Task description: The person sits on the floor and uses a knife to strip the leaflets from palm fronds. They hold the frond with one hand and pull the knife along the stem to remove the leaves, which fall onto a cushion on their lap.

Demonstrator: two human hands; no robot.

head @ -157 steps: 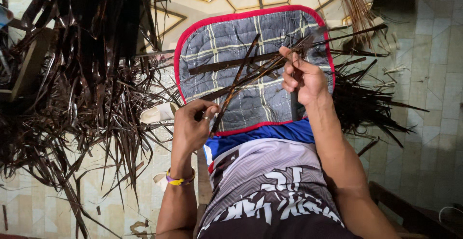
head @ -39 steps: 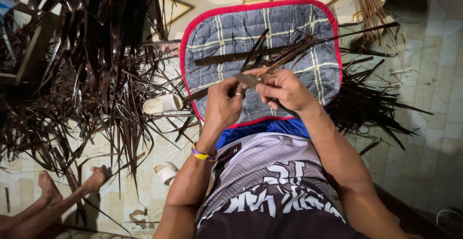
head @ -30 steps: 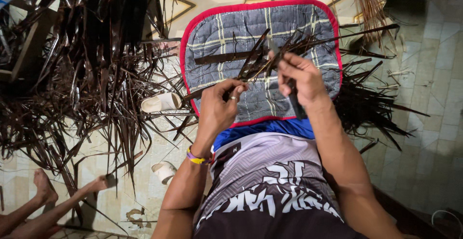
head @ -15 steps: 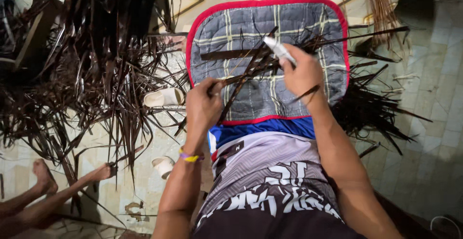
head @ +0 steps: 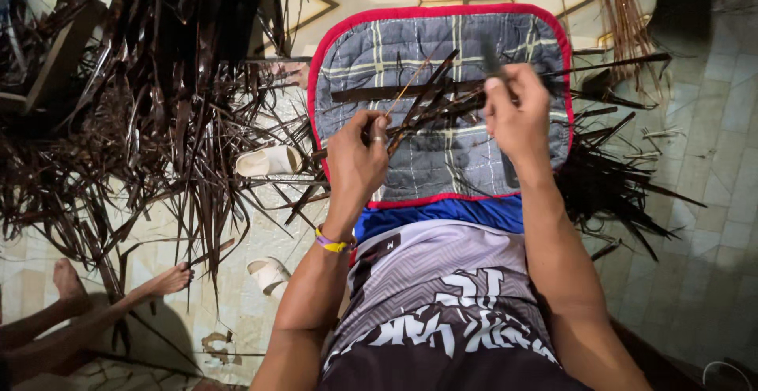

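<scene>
Left hand: closed around the near ends of a bundle of dark leaf strips, thumb side up, a ring on one finger and a yellow-and-purple wristband at the wrist.
Right hand: closed in a pinch on the far part of the same strips; a thin pale object shows above the fingers, but motion blur leaves it unclear whether this is a blade or a strip end.
Strips: held between the two hands just above the lap, fanning out toward the upper right; one thin tan rib stands out from the dark ones.
Working surface: a grey checked quilted mat with red edging spread over the lap, more dark strips lying flat across it.
Judgement on technique: the strip in hand is best kept taut between both grips, so the left hold should stay firm near the ends while the right works along the length; slack would let the strip twist or tear.
Risk: loose strips on the mat could snag the one being worked.
Surroundings: a large heap of dried dark fronds on the tiled floor to the left; two white sandals; another person's bare feet at lower left, well apart from the work.
</scene>
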